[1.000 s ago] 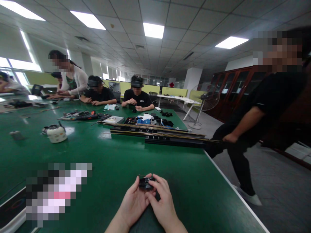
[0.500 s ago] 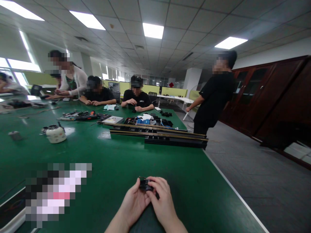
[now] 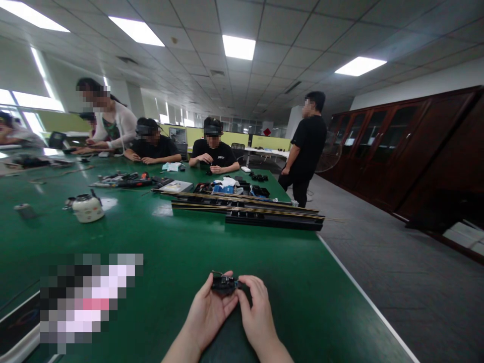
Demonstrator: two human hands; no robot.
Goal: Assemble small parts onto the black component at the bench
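Small black device, held in two bare hands.
Left hand [image 3: 212, 310] cradling black device [image 3: 224, 285]; right hand [image 3: 258, 307] pinching its right end; seated person's black shirt [image 3: 223, 154] bearing small, illegible pale lettering.

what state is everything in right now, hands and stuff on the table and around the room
black part: held above the table, fine details too small to tell
left hand: palm up, holding it
right hand: fingertips at its right end
white pot: upright
black rails: lying flat
thin rods: laid along the rails, ends sticking out
ceiling lights: on
cabinet doors: look shut
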